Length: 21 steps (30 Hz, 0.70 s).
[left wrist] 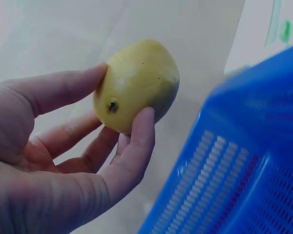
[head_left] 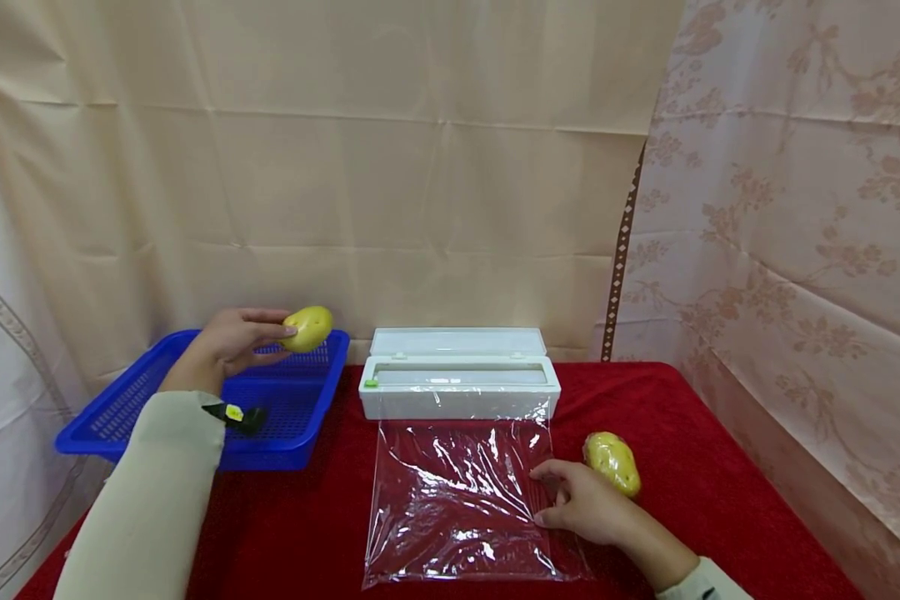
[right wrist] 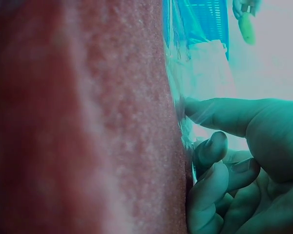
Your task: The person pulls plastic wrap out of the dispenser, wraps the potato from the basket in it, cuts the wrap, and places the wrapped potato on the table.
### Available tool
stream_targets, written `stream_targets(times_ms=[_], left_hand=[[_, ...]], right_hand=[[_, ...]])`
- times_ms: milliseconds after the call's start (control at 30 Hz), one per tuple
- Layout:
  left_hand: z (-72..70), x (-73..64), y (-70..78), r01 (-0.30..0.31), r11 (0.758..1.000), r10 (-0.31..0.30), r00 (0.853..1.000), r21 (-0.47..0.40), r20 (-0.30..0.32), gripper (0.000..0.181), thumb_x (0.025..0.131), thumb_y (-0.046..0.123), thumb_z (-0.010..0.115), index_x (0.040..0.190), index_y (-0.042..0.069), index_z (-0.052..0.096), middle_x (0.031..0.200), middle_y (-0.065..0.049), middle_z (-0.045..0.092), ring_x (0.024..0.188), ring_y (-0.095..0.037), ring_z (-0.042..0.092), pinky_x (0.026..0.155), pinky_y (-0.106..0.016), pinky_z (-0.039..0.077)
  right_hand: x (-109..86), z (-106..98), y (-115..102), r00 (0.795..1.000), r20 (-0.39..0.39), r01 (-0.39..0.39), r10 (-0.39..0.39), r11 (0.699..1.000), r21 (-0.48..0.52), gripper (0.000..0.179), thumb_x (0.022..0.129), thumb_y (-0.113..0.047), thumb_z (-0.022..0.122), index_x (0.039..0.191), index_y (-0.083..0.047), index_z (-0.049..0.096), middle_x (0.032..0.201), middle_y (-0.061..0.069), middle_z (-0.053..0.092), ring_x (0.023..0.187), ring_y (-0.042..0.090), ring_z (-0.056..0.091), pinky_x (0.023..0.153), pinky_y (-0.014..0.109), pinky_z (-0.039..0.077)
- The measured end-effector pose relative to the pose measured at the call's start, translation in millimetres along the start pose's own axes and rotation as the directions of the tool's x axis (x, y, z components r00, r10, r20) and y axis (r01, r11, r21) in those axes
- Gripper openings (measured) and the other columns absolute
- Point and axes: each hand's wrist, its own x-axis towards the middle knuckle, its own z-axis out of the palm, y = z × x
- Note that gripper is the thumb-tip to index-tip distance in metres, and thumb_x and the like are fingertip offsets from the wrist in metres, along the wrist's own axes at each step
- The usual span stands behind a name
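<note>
The left hand (head_left: pixel 240 340) is gripping a yellow, oval potato (head_left: pixel 311 328); the relaxed right hand (head_left: pixel 587 503) is touching clear, glossy plastic film (head_left: pixel 450 487).

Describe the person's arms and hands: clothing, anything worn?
Left hand and right hand: both ungloved. The left sleeve is plain pale cream, reaching the wrist, with a black wrist device bearing a yellow label. The right cuff matches; a dark bit there is too cropped to identify.

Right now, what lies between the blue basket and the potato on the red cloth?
In the head view, the white box and the clear film running from it lie between them, with the right hand at the film's right edge.
</note>
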Motion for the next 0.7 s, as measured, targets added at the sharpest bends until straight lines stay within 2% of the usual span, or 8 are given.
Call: stream_targets(times_ms=[67,133,333,500,700], left_hand=[[5.4,-5.8,-1.5,-0.044,0.999,0.044,0.999,-0.007,0.005,0.041,0.093,0.005,0.076,0.132,0.007,0.064,0.104,0.008,0.073,0.096,-0.009,0.071,0.090,-0.036,0.060],[12.2,-11.9,-3.1,-0.080,0.997,0.080,0.997,-0.006,0.013,0.038,0.092,0.004,0.076,0.129,0.008,0.067,0.109,0.007,0.071,0.098,-0.010,0.070,0.089,-0.036,0.061],[42.4,-30.6,-7.6,-0.153,0.986,0.151,0.988,0.066,0.039,0.060,0.092,0.006,0.077,0.146,-0.003,0.051,0.127,-0.004,0.059,0.103,-0.012,0.070,0.089,-0.037,0.061],[72.9,-44.1,-17.5,-0.197,0.978,0.189,0.976,0.068,0.110,0.062,0.093,0.003,0.074,0.148,-0.007,0.047,0.132,-0.013,0.060,0.104,-0.016,0.071,0.088,-0.037,0.061],[107.1,-58.6,-37.9,-0.195,0.979,0.182,0.966,0.058,0.182,0.061,0.090,-0.001,0.076,0.145,-0.009,0.051,0.134,-0.023,0.062,0.103,-0.019,0.072,0.085,-0.033,0.062]], right_hand=[[0.7,1,0,1.000,0.002,0.000,0.000,1.000,0.002,0.052,0.077,-0.015,0.090,0.123,-0.005,0.067,0.061,-0.003,0.052,0.052,0.005,0.047,0.046,0.023,0.038],[1.4,1,0,1.000,0.003,0.003,-0.003,1.000,0.004,0.052,0.077,-0.016,0.090,0.123,-0.005,0.067,0.060,-0.003,0.051,0.052,0.005,0.047,0.046,0.023,0.038],[2.4,1,2,1.000,0.009,0.027,-0.027,1.000,0.005,0.053,0.077,-0.016,0.089,0.123,-0.003,0.067,0.061,-0.005,0.051,0.052,0.003,0.046,0.046,0.022,0.039],[1.7,0,3,1.000,0.003,0.024,-0.024,1.000,-0.002,0.053,0.077,-0.016,0.089,0.123,-0.004,0.067,0.061,-0.004,0.050,0.052,0.003,0.046,0.046,0.022,0.039],[2.4,0,2,1.000,0.008,0.011,-0.011,1.000,-0.001,0.053,0.077,-0.017,0.089,0.123,-0.004,0.067,0.062,-0.003,0.052,0.053,0.004,0.047,0.046,0.023,0.040]])
